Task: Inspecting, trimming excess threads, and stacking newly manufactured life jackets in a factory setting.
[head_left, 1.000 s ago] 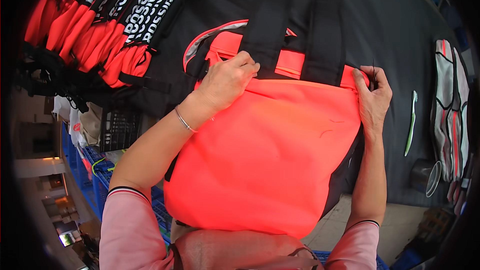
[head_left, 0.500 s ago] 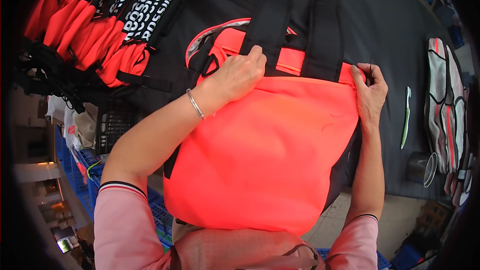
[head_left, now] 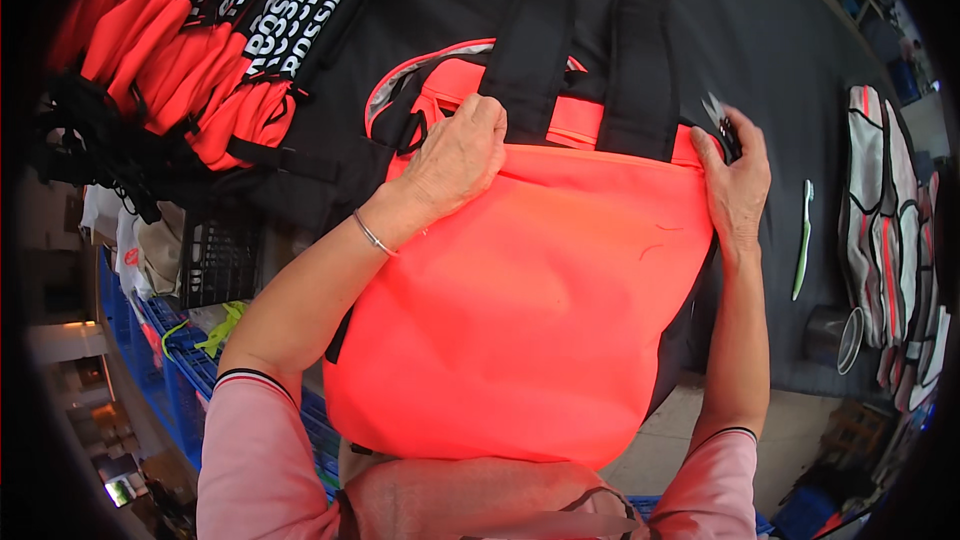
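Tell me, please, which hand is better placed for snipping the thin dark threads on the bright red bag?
Probably the right hand: it holds small scissors and is nearer to the threads. The left hand is closed at the upper edge of the bag, farther away, with no tool visible in it.

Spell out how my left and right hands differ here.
The left hand is curled with its knuckles up; the right hand has its thumb stretched out. Small scissors show at the right hand; no tool shows in the left hand. A silver bracelet circles the left wrist, while the right wrist is bare. Both hands are at the upper edge of the coral backpack.
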A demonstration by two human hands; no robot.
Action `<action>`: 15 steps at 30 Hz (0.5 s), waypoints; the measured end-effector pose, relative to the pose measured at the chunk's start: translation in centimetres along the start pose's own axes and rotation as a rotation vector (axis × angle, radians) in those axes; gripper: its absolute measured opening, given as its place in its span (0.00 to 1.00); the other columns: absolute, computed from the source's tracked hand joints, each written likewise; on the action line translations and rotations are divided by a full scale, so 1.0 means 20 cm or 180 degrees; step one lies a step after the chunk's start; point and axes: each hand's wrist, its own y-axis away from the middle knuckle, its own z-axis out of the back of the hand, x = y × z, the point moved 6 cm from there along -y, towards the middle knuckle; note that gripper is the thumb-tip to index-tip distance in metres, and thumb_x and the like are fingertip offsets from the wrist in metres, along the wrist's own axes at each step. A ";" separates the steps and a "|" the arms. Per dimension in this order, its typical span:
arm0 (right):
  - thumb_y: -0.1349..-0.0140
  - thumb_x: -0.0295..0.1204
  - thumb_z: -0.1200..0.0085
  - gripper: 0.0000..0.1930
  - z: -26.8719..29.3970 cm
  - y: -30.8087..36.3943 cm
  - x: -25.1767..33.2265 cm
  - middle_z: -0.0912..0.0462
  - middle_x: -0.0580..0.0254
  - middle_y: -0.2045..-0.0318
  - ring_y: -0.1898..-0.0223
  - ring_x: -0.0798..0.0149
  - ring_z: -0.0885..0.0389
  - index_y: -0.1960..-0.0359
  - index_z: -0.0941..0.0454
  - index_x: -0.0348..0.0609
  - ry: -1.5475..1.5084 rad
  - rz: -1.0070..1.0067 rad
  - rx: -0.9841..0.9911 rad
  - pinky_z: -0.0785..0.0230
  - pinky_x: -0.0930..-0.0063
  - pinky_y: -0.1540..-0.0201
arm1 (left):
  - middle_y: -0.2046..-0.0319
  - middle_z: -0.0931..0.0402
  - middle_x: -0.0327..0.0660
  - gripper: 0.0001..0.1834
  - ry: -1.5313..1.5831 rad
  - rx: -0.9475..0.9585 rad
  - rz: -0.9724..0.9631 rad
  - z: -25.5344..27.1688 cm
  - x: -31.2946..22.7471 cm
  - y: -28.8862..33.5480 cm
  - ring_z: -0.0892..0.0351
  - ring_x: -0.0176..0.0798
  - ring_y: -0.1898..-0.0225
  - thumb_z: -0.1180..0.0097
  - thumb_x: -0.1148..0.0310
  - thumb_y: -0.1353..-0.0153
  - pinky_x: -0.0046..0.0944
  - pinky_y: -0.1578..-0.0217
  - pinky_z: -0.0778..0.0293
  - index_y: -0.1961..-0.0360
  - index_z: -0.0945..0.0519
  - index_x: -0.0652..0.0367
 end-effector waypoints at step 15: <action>0.38 0.37 0.38 0.15 -0.64 0.13 0.53 0.17 0.54 0.69 0.64 0.55 0.17 0.60 0.21 0.38 -0.0279 0.0744 0.1629 0.26 0.62 0.61 | 0.64 0.34 0.53 0.10 0.0162 -0.1203 0.0530 0.03 0.06 0.12 0.28 0.60 0.65 0.49 0.82 0.42 0.52 0.65 0.28 0.61 0.35 0.65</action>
